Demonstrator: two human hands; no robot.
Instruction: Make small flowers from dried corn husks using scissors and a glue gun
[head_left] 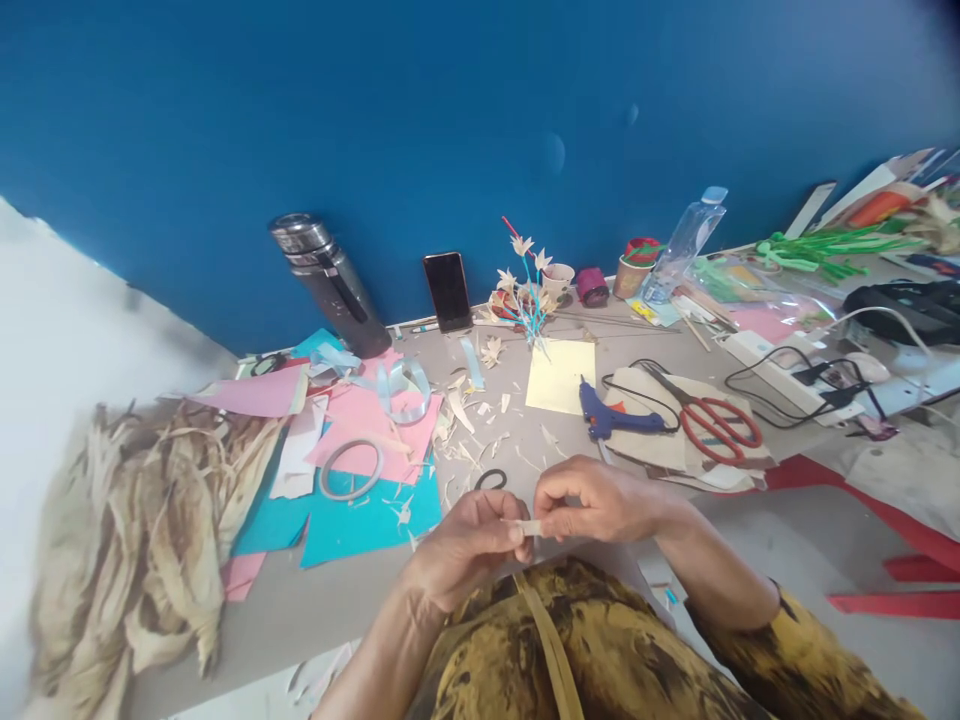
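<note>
Near the table's front edge, my left hand (480, 540) pinches one end of a small pale strip (529, 527) between thumb and fingers. The strip's other end is in the closed fingers of my right hand (589, 500). Just beyond my hands lie a black ring (491, 480) and scattered pale scraps (480, 430). Behind them stand pale star-shaped flowers (523, 245) on blue stems. A blue glue gun (619, 420) and red-handled scissors (720, 430) lie beyond my right hand, beside a yellow paper square (560, 375).
Dried husks (142, 540) hang over the left side. Blue paper (367, 520), pink paper (375, 425) and a tape ring (350, 470) lie left. Along the wall stand a flask (330, 285), phone (447, 290) and plastic bottle (686, 240). A power strip (795, 375) is right.
</note>
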